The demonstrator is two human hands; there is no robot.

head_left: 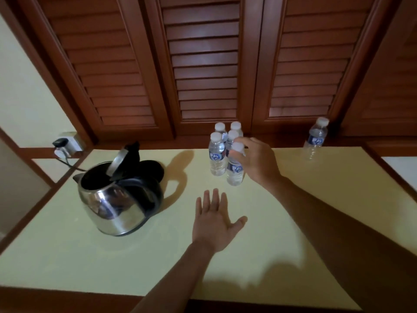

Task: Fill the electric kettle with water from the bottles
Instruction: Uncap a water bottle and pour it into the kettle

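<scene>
Kettle [117,199] sits on the table [293,222], left side, lid [116,163] flipped up, spout pointing left. It is off its base [153,169], which sits just behind it.

Five capped bottles [217,159] are clustered mid-table toward the back. Right hand [259,161] grips the front bottle [235,172] around the neck, fingers curled just under the cap. That bottle is upright; can't tell if it's off the table.

Left hand [213,222] holds nothing, fingers straight, thumb spread, palm down, between kettle and cluster.

Lone bottle [314,138] stands far right at the back. Plug [59,143] is in the wall socket [72,140] at left. Louvred doors [203,64] behind.
</scene>
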